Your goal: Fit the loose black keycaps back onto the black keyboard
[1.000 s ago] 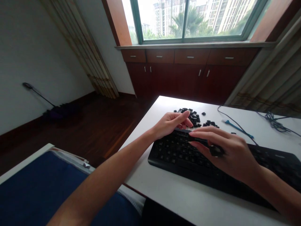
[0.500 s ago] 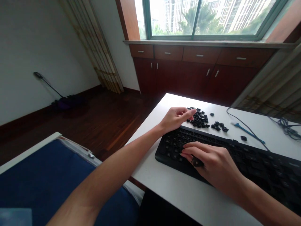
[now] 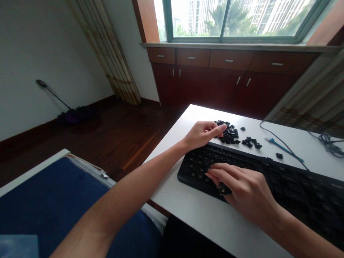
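- Head view: your left hand [image 3: 202,135] and your right hand [image 3: 243,188] were apart, with both forearms reaching out over a white table [image 3: 206,224].
- Your left hand lay at the top edge of a black keyboard [image 3: 298,190], its fingers loosely curled and its index finger [image 3: 219,130] stretched toward a pile of loose keycaps [image 3: 228,134]. Its fingertip was at the pile's edge, though you could not tell whether it touched. That hand showed nothing held.
- Your right hand was bent over the left part of the keyboard, its fingers pinched on a black keycap [image 3: 224,189] just above the keys.
- The keyboard sat on the near part of the table, at a slant, and ran out past the right edge of the frame.
- The pile lay just beyond the keyboard's top edge. A smaller cluster of keycaps [image 3: 249,143] sat just to its right, with a single keycap [image 3: 243,128] above and another [image 3: 279,156] farther right.
- A thin blue tool [image 3: 282,149] lay on the table beside a dark cable [image 3: 279,138], which ran to a tangled bundle [image 3: 329,145] at the right.
- Beyond the table stood reddish-brown wooden cabinets [image 3: 231,84] under a window [image 3: 236,19]. A blue cloth [image 3: 53,195] lay at the lower left.
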### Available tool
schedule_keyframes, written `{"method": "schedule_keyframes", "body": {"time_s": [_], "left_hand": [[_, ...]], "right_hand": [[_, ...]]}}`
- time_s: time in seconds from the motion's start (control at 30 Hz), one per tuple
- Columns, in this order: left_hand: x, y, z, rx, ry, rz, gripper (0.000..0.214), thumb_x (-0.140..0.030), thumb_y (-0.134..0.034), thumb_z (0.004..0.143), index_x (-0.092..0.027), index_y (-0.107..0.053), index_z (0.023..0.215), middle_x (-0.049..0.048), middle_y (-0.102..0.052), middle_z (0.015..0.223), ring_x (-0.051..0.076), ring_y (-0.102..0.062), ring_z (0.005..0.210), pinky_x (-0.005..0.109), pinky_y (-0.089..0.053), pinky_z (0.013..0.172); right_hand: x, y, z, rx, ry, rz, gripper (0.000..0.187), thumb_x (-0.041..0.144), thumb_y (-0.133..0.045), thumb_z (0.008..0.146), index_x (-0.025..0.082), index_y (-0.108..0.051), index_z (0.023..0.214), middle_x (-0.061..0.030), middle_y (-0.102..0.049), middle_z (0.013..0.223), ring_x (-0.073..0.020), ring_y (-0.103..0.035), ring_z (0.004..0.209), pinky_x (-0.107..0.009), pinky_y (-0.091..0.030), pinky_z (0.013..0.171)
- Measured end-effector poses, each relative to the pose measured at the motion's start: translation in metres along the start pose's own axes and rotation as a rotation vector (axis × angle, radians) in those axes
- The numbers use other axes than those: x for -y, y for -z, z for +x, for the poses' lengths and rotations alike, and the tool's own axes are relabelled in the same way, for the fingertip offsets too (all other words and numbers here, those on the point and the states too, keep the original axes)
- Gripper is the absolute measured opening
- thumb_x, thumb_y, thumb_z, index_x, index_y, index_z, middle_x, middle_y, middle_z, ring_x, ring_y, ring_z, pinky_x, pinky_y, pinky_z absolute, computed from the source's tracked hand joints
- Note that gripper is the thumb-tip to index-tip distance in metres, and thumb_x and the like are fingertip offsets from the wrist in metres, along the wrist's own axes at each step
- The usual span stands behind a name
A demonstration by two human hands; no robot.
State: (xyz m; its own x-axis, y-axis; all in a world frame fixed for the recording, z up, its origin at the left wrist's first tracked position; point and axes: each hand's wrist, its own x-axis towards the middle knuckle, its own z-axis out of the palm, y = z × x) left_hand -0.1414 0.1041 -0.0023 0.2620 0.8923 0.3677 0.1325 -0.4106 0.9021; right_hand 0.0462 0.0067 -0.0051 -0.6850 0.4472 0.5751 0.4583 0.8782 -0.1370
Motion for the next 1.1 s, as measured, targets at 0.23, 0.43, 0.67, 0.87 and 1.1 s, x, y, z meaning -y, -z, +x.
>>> {"method": "schedule_keyframes", "body": {"time_s": [0.23, 0.43, 0.67, 0.87, 1.1], "left_hand": [[-0.001, -0.001, -0.001, -0.01, 0.002, 0.016, 0.049, -0.058, -0.059, 0.091, -0.013, -0.072, 0.076, 0.0067, -0.071, 0.074, 0.012, -0.055, 0.063, 0.025, -0.041, 0.06], [-0.001, 0.005, 0.001, -0.09, 0.007, -0.002, 0.049, -0.058, -0.06, 0.09, -0.014, -0.071, 0.072, 0.006, -0.071, 0.074, 0.011, -0.056, 0.063, 0.025, -0.042, 0.062], [0.017, 0.015, 0.006, -0.256, 0.107, -0.018, 0.047, -0.056, -0.06, 0.089, -0.015, -0.069, 0.069, 0.0029, -0.069, 0.071, 0.011, -0.055, 0.062, 0.025, -0.042, 0.065], [0.024, 0.012, 0.006, -0.243, 0.114, 0.001, 0.045, -0.054, -0.06, 0.09, -0.014, -0.07, 0.07, 0.0037, -0.069, 0.07, 0.012, -0.056, 0.064, 0.026, -0.042, 0.067], [0.021, 0.011, 0.005, -0.239, 0.094, 0.004, 0.046, -0.055, -0.06, 0.089, -0.015, -0.069, 0.069, 0.0037, -0.068, 0.07, 0.012, -0.055, 0.063, 0.026, -0.041, 0.065]], "right_hand": [[0.002, 0.003, 0.001, 0.056, -0.023, -0.007, 0.013, 0.015, -0.059, 0.095, 0.017, -0.07, 0.101, -0.0048, -0.077, 0.105, -0.0186, -0.073, 0.079, -0.029, -0.053, 0.068], [-0.001, 0.003, -0.001, 0.094, -0.059, 0.046, 0.011, 0.015, -0.061, 0.094, 0.02, -0.069, 0.1, -0.0031, -0.076, 0.11, -0.0176, -0.073, 0.082, -0.028, -0.055, 0.07], [-0.006, 0.005, 0.001, 0.046, -0.113, 0.112, 0.008, 0.021, -0.064, 0.094, 0.022, -0.069, 0.1, -0.0005, -0.076, 0.107, -0.0152, -0.074, 0.082, -0.026, -0.055, 0.069], [-0.004, 0.004, -0.002, 0.078, -0.005, 0.026, 0.013, 0.016, -0.063, 0.094, 0.022, -0.07, 0.104, -0.0015, -0.077, 0.11, -0.0174, -0.075, 0.082, -0.029, -0.056, 0.068], [-0.001, 0.002, -0.005, 0.142, -0.098, 0.025, 0.012, 0.02, -0.061, 0.095, 0.024, -0.07, 0.102, -0.0013, -0.073, 0.115, -0.0163, -0.073, 0.078, -0.028, -0.052, 0.063]]}}
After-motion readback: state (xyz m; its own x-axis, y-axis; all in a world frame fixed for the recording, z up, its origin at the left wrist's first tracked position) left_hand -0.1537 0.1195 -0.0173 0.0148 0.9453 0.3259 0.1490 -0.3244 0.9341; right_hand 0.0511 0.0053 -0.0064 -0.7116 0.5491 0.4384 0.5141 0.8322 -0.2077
